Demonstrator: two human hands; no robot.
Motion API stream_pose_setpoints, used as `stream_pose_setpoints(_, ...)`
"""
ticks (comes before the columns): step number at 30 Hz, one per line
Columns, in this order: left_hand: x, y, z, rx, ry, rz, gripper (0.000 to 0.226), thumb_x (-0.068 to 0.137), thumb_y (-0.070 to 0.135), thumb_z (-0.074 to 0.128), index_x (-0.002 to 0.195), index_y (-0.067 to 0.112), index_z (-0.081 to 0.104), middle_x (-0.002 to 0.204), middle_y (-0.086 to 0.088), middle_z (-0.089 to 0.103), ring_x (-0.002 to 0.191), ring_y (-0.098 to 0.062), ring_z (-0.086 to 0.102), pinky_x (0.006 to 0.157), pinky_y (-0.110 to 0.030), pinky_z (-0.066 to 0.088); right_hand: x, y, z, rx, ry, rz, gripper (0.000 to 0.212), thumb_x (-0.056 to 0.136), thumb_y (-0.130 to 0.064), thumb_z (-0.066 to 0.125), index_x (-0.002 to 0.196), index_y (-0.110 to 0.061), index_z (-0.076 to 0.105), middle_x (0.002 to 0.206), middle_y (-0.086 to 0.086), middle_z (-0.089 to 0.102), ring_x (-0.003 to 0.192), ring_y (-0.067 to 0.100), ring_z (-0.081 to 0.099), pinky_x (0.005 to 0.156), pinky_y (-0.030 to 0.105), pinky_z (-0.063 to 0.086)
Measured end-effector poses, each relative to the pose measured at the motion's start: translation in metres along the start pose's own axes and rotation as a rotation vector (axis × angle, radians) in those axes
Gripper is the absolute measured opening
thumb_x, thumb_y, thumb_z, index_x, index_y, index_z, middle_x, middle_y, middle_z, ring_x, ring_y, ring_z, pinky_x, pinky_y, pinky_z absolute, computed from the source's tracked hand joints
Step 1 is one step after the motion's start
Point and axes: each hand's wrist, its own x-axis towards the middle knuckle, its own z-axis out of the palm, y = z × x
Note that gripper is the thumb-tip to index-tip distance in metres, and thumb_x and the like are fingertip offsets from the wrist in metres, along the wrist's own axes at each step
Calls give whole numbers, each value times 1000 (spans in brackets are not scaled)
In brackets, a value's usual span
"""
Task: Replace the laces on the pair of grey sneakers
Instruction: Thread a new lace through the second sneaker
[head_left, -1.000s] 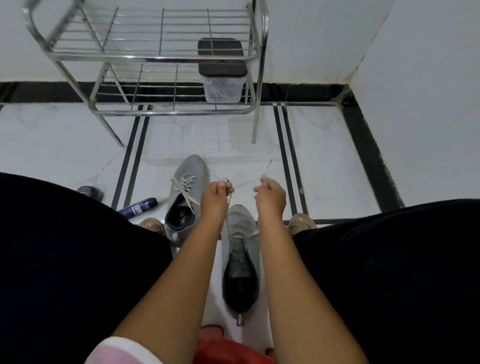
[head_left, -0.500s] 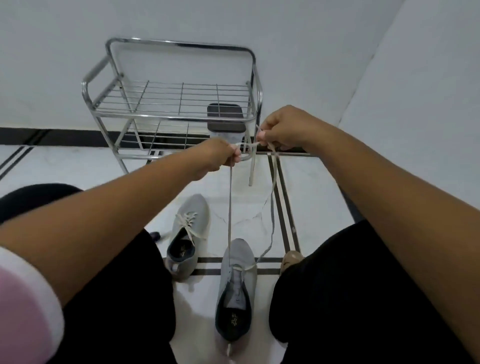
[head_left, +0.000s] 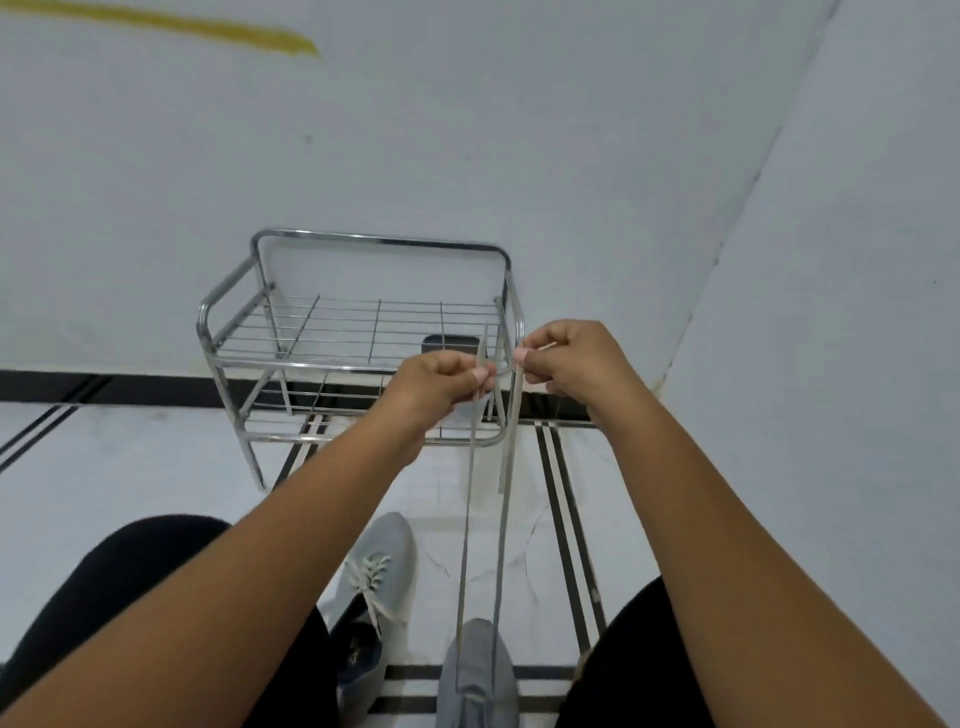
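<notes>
I see both arms stretched forward and raised in front of a chrome wire shelf rack (head_left: 363, 332) that stands against the pale wall. My left hand (head_left: 441, 387) pinches one end of a long pale grey shoelace (head_left: 464, 519) between thumb and curled fingers, and my right hand (head_left: 571, 358) pinches the other end the same way, the two hands close together but apart. Both strands run taut and nearly parallel down to the unlaced grey fabric sneaker (head_left: 475, 675) on the white tiled floor (head_left: 130, 467) between my black-trousered knees. Just to its left lies the second grey sneaker with cream laces (head_left: 376, 587), already threaded. A dark-lidded container (head_left: 449, 343) sits on the rack's lower tier, partly hidden behind my hands.
</notes>
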Motion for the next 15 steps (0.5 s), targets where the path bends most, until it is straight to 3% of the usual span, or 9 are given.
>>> stream_pose_setpoints(2,-1,2,1,-1,15,34,16,91,11,61,104,8,70,86,-2,71,62,7,63,56,-6,43,-1,-3,-1,17,-12,-17,8,83,-17,73,79,-21,67,85,7,73,83,22,71,81,34,54)
stream_pose_setpoints(4,-3,4,2,20,23,52,16,90,14,64,103,10,72,85,1,72,63,9,63,59,-6,42,-4,-5,-3,39,-37,-24,7,83,-15,74,83,-19,68,83,5,71,78,18,68,81,33,54)
stream_pose_setpoints(7,-5,6,4,24,20,60,16,89,17,66,102,10,73,79,6,71,61,10,61,68,-16,41,-8,-8,-7,77,-70,-24,7,83,-15,74,85,-16,68,78,1,69,71,12,65,68,23,54)
stream_pose_setpoints(10,-7,7,8,1,9,67,18,89,16,66,102,7,72,68,13,67,54,11,57,63,-11,41,-11,-11,-12,122,-83,-20,7,84,-14,74,87,-13,68,80,3,70,68,9,67,56,13,50)
stream_pose_setpoints(15,-7,8,14,-23,-29,63,15,87,16,67,99,9,74,79,6,71,66,6,60,68,-15,40,-15,-11,-17,114,-76,-71,7,83,-15,75,87,-14,69,82,6,71,71,13,65,75,28,54)
